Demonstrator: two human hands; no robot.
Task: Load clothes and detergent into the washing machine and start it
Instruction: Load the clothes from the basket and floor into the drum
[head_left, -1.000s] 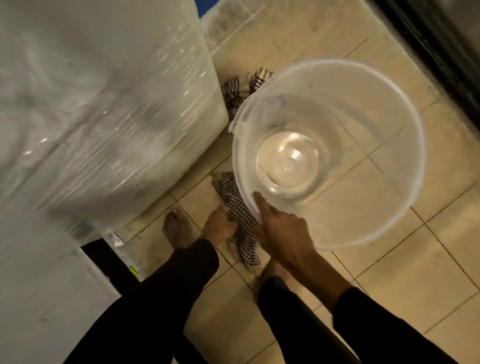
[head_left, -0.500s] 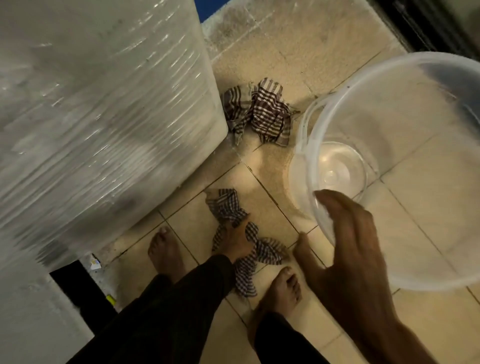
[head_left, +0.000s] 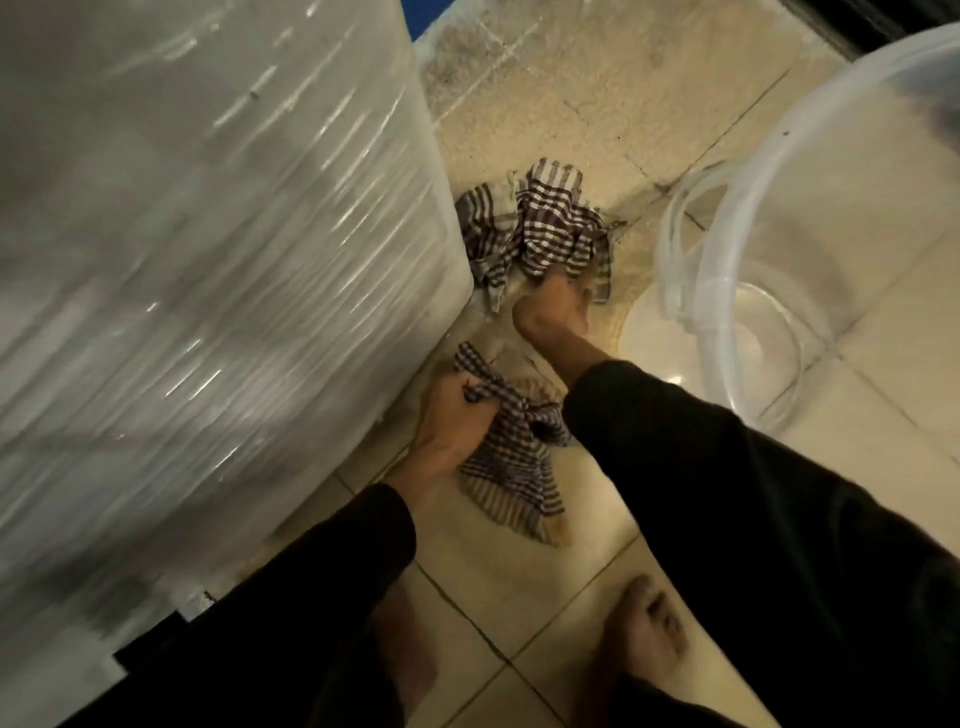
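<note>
The washing machine (head_left: 208, 260), wrapped in shiny plastic film, fills the left side. Two checked cloths lie on the tiled floor beside it. My left hand (head_left: 452, 421) grips the nearer checked cloth (head_left: 514, 467) low by the machine's corner. My right hand (head_left: 553, 312) reaches further forward and closes on the lower edge of the far checked cloth (head_left: 535, 228). A clear plastic bucket (head_left: 779, 260) stands on the floor to the right, with nothing inside it.
My bare feet (head_left: 644, 639) stand on the beige tiles at the bottom. A dark gap (head_left: 150, 644) shows under the machine at the lower left. A dark door frame (head_left: 857, 26) runs along the top right.
My right hand let go of the bucket, which now rests on the floor at the right, and moved forward onto the far cloth. My left hand kept its grip on the nearer cloth.
</note>
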